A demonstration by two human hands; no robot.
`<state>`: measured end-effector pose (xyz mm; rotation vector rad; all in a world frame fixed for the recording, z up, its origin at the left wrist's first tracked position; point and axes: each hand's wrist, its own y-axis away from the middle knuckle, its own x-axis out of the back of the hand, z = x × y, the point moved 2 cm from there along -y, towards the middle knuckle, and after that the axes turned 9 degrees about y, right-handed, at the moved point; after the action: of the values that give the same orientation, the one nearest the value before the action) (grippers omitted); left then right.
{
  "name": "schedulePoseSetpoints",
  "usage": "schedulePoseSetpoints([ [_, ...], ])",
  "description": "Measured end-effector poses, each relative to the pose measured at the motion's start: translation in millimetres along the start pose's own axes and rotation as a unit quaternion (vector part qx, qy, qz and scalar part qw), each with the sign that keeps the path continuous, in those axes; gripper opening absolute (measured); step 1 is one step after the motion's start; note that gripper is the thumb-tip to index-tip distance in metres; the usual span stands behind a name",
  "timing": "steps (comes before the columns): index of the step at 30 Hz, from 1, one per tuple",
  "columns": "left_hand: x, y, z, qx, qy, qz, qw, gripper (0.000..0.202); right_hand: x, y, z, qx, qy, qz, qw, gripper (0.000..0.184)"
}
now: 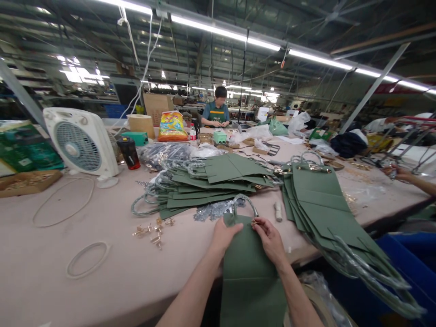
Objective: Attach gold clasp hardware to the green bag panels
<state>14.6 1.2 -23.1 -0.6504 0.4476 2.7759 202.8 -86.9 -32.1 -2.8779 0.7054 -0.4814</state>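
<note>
A long green bag panel hangs over the table's front edge, its plastic-wrapped handle looping up at the far end. My left hand grips the panel's left edge, thumb on top and fingers mostly hidden beneath. At the handle's right end, my right hand pinches a small gold metal fitting against the panel. Loose gold fittings lie to the left on the table. Just beyond the panel is a heap of flat silver metal pieces.
Stacked green panels lie behind my hands; another stack drapes over the edge at right. A white fan, cord ring and dark bottle stand or lie left. A co-worker sits opposite; another person's arm reaches in at right.
</note>
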Motion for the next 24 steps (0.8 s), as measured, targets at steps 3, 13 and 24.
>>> schedulePoseSetpoints([
  [3,-5.7,1,-1,0.004,-0.008,-0.030,1.000,0.043,-2,4,-1,0.008,-0.004,0.030,1.000,0.040],
  [13,6.6,17,-5,0.073,0.113,-0.098,0.986,0.058,-7,15,-2,0.077,0.080,0.095,0.989,0.031],
  [24,9.4,21,-5,0.082,0.142,-0.095,0.982,0.056,-4,13,-10,0.105,0.127,0.067,0.984,0.026],
])
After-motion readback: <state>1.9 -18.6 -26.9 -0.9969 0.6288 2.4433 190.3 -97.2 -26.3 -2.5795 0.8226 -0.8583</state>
